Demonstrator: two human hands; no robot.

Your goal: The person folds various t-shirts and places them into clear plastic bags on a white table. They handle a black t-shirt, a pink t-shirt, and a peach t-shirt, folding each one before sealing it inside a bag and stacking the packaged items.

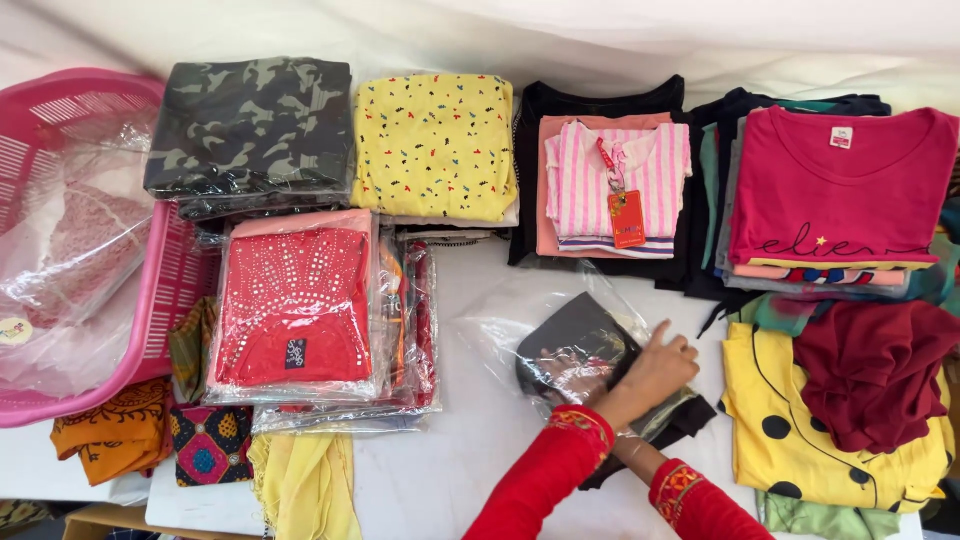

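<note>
Two red sleeves with embroidered cuffs come in from the bottom edge, crossing at the forearms over the white worktop [470, 450]. One hand [657, 368] rests on a folded dark garment [580, 345] that sits partly inside a clear plastic bag [520, 320], its fingers curled onto the cloth and one finger pointing up; which arm it belongs to is hard to tell from the crossing. The other hand is hidden beneath the bag and garment, so its state cannot be told. The bagged garment lies near the middle of the worktop, between a stack of bagged clothes topped by a red sequinned piece [295, 305] and a yellow garment with black dots [800, 430] under a crumpled maroon one [875, 370]. Behind lie a camouflage pack [250, 120], a yellow speckled pack [435, 145], a pink striped top [615, 180] and a magenta T-shirt [840, 185]. A pink basket [170, 290] stands at the left.
</note>
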